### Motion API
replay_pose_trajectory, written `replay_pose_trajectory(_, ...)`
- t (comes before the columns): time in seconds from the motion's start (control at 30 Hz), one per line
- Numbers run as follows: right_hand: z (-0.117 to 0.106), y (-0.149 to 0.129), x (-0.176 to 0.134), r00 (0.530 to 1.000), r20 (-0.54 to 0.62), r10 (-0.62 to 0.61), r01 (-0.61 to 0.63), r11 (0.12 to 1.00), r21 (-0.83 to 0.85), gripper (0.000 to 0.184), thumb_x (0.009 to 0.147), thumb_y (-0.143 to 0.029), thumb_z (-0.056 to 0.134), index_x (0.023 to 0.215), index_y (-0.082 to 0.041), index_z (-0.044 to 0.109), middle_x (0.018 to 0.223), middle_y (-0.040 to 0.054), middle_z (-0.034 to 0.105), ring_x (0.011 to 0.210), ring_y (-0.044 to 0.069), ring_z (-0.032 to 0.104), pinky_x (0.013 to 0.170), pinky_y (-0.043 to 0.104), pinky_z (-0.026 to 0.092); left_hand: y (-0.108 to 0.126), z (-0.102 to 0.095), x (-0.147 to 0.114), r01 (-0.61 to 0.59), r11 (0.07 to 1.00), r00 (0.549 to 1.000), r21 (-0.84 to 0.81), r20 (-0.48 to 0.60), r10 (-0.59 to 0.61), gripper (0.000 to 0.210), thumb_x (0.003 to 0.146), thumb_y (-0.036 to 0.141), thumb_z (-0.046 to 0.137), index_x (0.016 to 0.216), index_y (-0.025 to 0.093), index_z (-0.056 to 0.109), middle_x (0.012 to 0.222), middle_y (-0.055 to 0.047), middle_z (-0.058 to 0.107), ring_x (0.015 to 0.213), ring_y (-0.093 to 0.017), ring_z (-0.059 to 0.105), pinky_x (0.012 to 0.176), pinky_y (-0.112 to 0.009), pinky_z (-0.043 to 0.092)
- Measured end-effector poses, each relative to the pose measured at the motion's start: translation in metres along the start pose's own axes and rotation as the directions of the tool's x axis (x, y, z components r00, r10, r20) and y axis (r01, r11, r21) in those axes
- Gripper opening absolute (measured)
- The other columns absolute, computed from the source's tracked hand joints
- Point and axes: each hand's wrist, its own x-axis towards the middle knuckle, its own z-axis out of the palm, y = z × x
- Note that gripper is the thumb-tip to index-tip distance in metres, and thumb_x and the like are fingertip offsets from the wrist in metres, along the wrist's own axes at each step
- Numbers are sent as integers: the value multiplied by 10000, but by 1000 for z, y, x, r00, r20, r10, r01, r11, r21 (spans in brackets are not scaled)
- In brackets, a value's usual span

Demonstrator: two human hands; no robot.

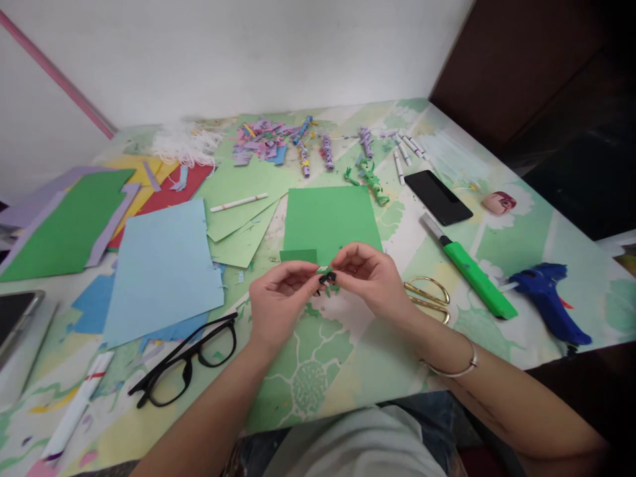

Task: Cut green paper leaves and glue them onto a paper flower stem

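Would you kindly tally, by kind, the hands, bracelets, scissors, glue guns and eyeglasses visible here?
Left hand and right hand: 2
Bracelet: 1
Gold-handled scissors: 1
Blue glue gun: 1
Black-framed eyeglasses: 1
Total: 6

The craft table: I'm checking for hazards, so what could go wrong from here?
The blue glue gun lies close to the edge of the table, so a bump might knock it off. The black glasses lie beside the left forearm, which could push or press them. The small green piece is pinched between fingertips of the left hand and right hand, so the grip might slip.
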Motion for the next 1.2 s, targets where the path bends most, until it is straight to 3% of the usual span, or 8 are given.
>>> replay_pose_trajectory(0.33,0,1,0,997,32,-66,68,996,-49,146,727,-228,725,851,-179,664,778,14,669,726,123,648,709,270,549,1,-2,1,63,998,997,1,48,-63,66,695,120,728,751,155,731,624,-1,697,538,-93,624,531,-182,514)
replay_pose_trajectory(0.6,0,1,-2,988,53,-142,149,973,-174,129,754,-191,691,883,-195,689,798,22,695,749,142,665,732,300,559,-9,-5,5,191,965,977,-181,126,-170,67,692,131,735,751,162,726,642,-22,695,575,-115,616,570,-224,506)
replay_pose_trajectory(0.87,-2,0,-2,990,52,-133,140,975,-171,125,751,-196,697,876,-191,690,780,19,700,734,137,669,718,286,564,-9,-5,4,182,971,978,-154,130,-163,55,706,155,728,761,158,730,642,-26,689,568,-118,605,563,-233,497)
replay_pose_trajectory(1.2,-1,-3,-2,993,69,-97,105,987,-122,103,753,-219,705,851,-189,704,773,20,700,727,151,675,721,311,573,0,-4,3,71,998,990,2,121,-70,42,742,171,691,748,153,728,664,-26,670,564,-114,597,561,-234,504)
